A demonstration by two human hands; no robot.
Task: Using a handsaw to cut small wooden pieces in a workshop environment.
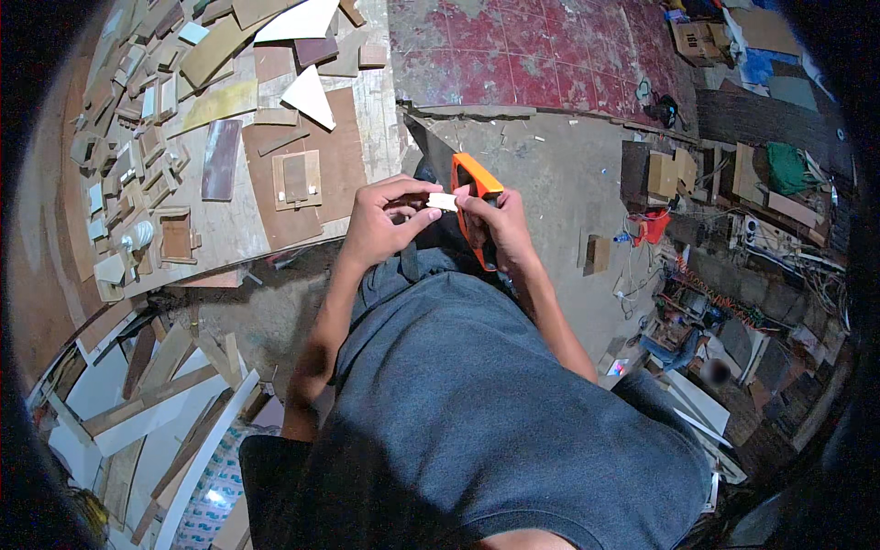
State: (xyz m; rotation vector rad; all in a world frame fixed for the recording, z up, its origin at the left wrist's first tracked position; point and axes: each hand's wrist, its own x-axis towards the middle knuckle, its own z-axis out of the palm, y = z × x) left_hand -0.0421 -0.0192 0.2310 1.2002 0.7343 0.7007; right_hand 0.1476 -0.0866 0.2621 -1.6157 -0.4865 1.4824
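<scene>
- Left hand [380, 225], fingers pinched shut on a small pale wood piece [442, 202], up in front of the chest.
- Right hand [495, 229], fingers wrapped tight around an orange tool [472, 176], touching that piece.
- Best to hold both steady, fingertips clear of the tool's edge.
- Off to the left, a workbench [376, 110] full of wood scraps.

Left of the fingers: workbench [367, 110] buried in wood offcuts [137, 137], plus a white triangular piece [310, 96] and a small wooden frame [296, 179]. Beyond the fingertips: worn red tiled floor [532, 55]. Off to the right: red container [653, 225], tangled wires [715, 293], green cloth [786, 167]. Below left: stacked boards [156, 394].
</scene>
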